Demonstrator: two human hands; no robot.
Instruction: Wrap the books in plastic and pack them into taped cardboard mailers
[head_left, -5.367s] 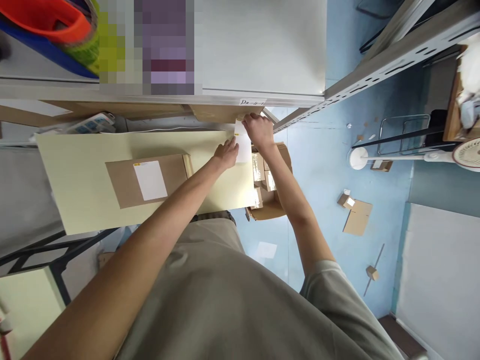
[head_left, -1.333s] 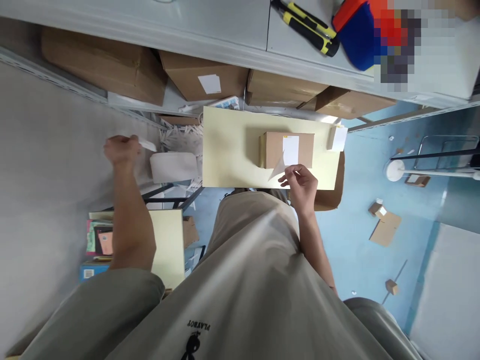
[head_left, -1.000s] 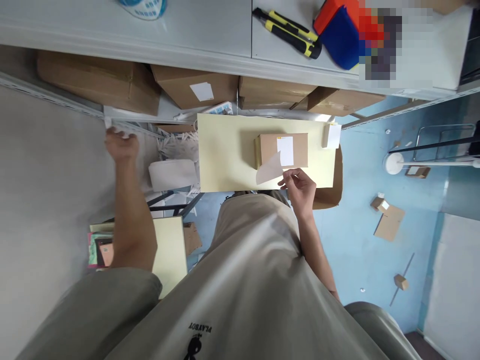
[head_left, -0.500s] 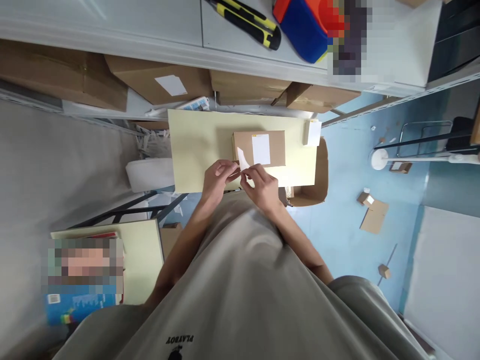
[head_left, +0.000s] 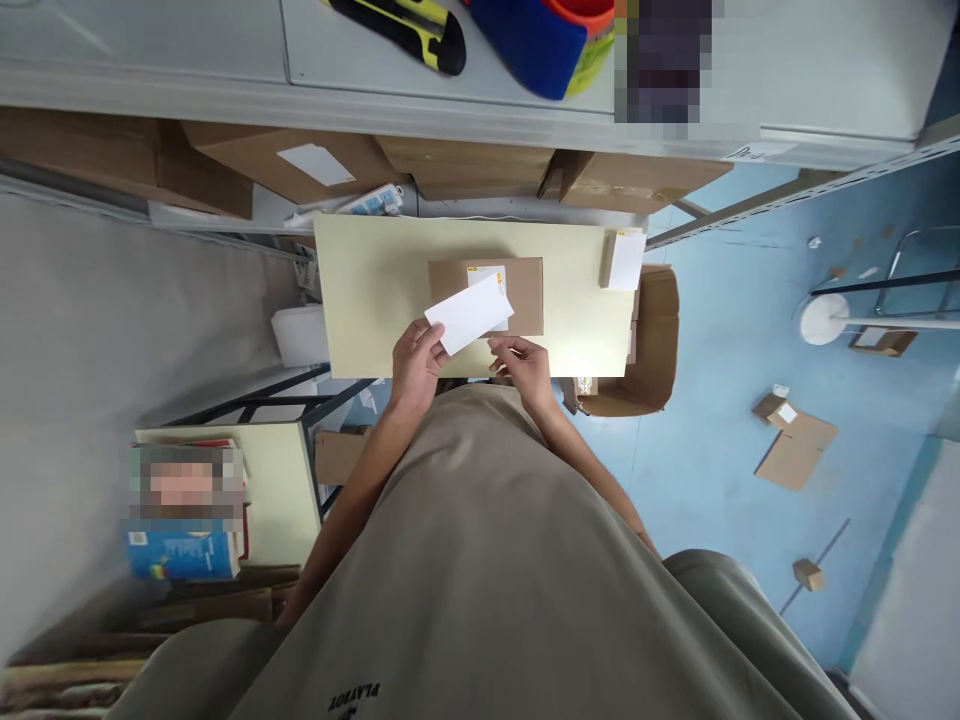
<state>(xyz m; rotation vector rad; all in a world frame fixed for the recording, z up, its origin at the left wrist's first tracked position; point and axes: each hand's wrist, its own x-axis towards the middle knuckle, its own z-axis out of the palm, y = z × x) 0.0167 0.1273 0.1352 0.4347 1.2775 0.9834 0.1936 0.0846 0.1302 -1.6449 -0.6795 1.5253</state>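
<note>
My left hand pinches a white label sheet by its near-left corner, thumb on top. The sheet is tilted above a brown cardboard box and covers part of another white label lying on the top of that box. Just right of the sheet, my right hand is closed, fingers curled and fingertips close together at the table's near edge. Whatever may be between those fingertips is too small to make out. A stack of white labels sits at the right end of the pale yellow table.
A shelf with a yellow-black utility knife and a blue tape dispenser spans the far side. Cartons stand beneath it. An open carton is at the table's right. Books lie on a side table at left.
The white sheet, held between both hands before, is now flat and in my left hand alone, over the box. My right hand has come away from it. The camera view has shifted.
</note>
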